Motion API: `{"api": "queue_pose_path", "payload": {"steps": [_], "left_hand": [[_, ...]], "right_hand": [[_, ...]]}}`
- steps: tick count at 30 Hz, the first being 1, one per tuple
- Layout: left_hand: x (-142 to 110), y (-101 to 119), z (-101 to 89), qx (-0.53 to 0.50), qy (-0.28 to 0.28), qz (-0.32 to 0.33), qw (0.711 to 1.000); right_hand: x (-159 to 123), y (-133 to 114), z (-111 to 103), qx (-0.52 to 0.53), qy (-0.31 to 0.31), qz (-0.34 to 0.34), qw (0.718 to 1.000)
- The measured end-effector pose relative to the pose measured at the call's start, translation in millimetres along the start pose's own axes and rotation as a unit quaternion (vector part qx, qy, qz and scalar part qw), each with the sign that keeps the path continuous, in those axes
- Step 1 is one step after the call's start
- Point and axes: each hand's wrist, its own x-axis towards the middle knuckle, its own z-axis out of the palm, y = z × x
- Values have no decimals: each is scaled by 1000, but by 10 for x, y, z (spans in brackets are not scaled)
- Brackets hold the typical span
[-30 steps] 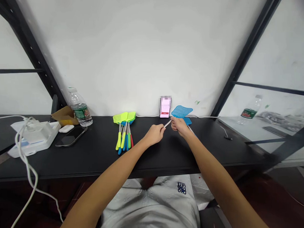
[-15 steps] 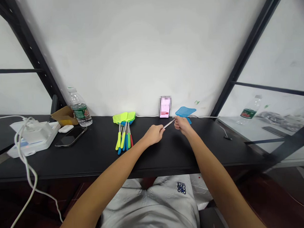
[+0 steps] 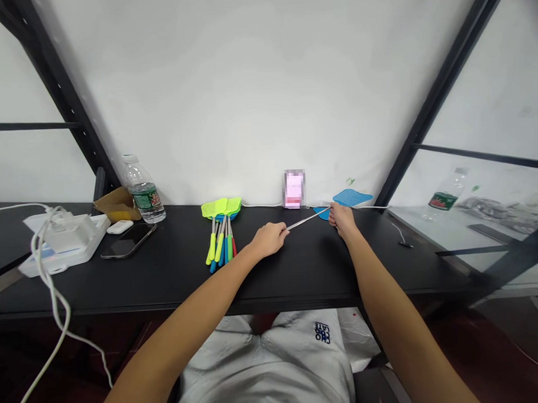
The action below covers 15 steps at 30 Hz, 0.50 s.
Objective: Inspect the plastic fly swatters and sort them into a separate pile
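Gripping the blue-headed swatter [image 3: 308, 218] at two spots: left hand [image 3: 270, 239] clenched round the near end, handle hidden in the fist, right hand [image 3: 342, 218] pinching the far end of the metal rod. Long axis runs from the left fist rightward and away, mesh head [image 3: 352, 197] just beyond the right fist, so right hand is nearer the head. Second blue head [image 3: 322, 213] sits just left of the right fist, behind the rod; swatter bundle [image 3: 221, 235] lies on the desk [image 3: 166, 287] left of the left fist, handles toward the person.
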Motion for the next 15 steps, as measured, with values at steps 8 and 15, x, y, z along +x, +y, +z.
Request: {"api": "queue_pose_path", "payload": {"steps": [8,15], "left_hand": [[43,-98,55,-11,19,5,1000],[52,-99,41,-14,27,6,1000]], "right_hand": [[-26,-13,7,-30,54,5,998],[-2,-37,-18,19,111,0,994]]}}
